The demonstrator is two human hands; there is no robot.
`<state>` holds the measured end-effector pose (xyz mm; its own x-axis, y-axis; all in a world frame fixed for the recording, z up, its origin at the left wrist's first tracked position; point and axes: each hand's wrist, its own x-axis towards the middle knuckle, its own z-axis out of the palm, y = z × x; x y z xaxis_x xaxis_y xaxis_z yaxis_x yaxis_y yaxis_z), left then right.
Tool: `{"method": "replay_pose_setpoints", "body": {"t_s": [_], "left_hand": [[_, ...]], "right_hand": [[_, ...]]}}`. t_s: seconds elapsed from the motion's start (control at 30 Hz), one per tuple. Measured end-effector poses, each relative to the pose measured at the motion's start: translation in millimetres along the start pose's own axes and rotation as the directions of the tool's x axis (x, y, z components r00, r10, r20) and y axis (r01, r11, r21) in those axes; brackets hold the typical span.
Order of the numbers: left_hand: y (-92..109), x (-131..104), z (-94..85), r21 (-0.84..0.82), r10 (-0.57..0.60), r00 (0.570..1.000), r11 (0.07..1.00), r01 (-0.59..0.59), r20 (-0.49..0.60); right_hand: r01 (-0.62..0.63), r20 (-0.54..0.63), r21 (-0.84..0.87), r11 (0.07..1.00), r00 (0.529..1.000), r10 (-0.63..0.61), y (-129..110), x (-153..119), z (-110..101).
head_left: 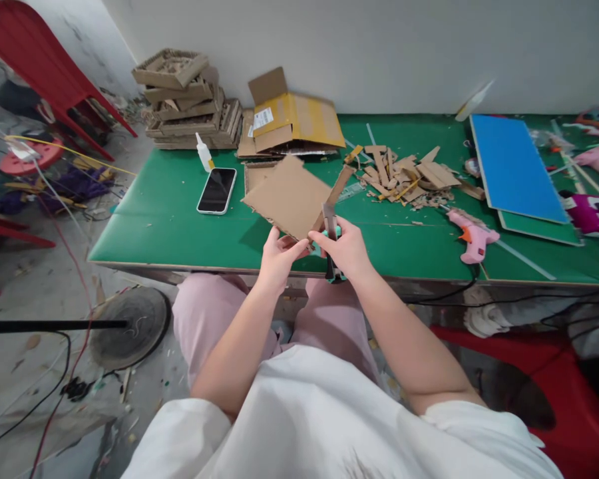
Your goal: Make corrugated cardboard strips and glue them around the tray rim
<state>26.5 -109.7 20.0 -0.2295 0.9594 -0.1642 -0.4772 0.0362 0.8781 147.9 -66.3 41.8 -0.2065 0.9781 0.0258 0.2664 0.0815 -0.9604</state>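
Note:
Above the green table's front edge, my left hand (281,256) is closed on the lower corner of a square cardboard piece (292,196). My right hand (347,246) is closed round a dark cutting tool with turquoise parts (331,223), its thumb close to the same corner. A narrow cardboard strip (340,184) slants up from the tool beside the square's right edge. How the strip joins the square is hidden by the tool and fingers. Another cardboard piece (257,176) lies partly hidden behind the square.
On the green table (144,229) are a phone (217,191), a glue bottle (204,154), stacked cardboard trays (190,106), a taped box (304,123), cardboard scraps (409,176), a pink glue gun (472,236) and a blue board (519,166). Cables hang below the right front edge.

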Motion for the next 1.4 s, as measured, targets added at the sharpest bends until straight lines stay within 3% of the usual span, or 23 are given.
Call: {"method": "replay_pose_setpoints", "body": {"t_s": [0.23,0.4,0.53,0.63,0.7,0.87,1.17,1.27,1.4], "left_hand": [[1.5,-4.2,-1.8,0.073,0.06,0.996,0.996,-0.055,-0.067],[-0.3,-4.3,1.3,0.119,0.167,0.982,0.981,-0.156,-0.089],[-4.2,0.5,1.4,0.186,0.292,0.945,0.947,-0.263,-0.149],[-5.2,2.7,2.9,0.182,0.304,0.935,0.945,-0.272,-0.183],[-5.2,2.4,5.8,0.119,0.28,0.944,0.958,-0.262,-0.176],[-6.2,-0.5,13.3,0.042,0.214,0.966,0.977,-0.21,-0.144],[-11.4,-0.4,14.5,0.025,0.232,0.96,0.973,-0.231,-0.155],[-9.0,-2.2,16.6,0.017,0.225,0.963,0.974,-0.224,-0.15],[-3.9,-3.0,17.9,-0.047,0.142,0.983,0.988,-0.149,-0.117]], "right_hand": [[-0.059,-0.026,0.072,0.996,0.998,0.06,6.8,-3.9,4.7],[-0.015,-0.077,0.091,0.996,0.997,0.022,5.4,-7.2,8.5],[-0.027,-0.149,0.315,0.949,0.986,0.077,6.1,-2.8,0.5],[-0.043,-0.184,0.431,0.901,0.974,0.134,7.9,-0.1,-5.1],[-0.058,-0.145,0.442,0.895,0.98,0.135,8.9,-1.0,-3.8],[-0.056,-0.056,0.232,0.971,0.996,0.071,10.1,-7.6,9.3],[0.063,-0.17,-0.166,0.984,0.981,-0.092,10.5,-19.4,12.9],[0.083,-0.205,-0.192,0.978,0.971,-0.122,7.7,-22.2,12.8],[0.045,-0.212,-0.07,0.997,0.976,-0.059,2.6,-19.3,9.7]]}}
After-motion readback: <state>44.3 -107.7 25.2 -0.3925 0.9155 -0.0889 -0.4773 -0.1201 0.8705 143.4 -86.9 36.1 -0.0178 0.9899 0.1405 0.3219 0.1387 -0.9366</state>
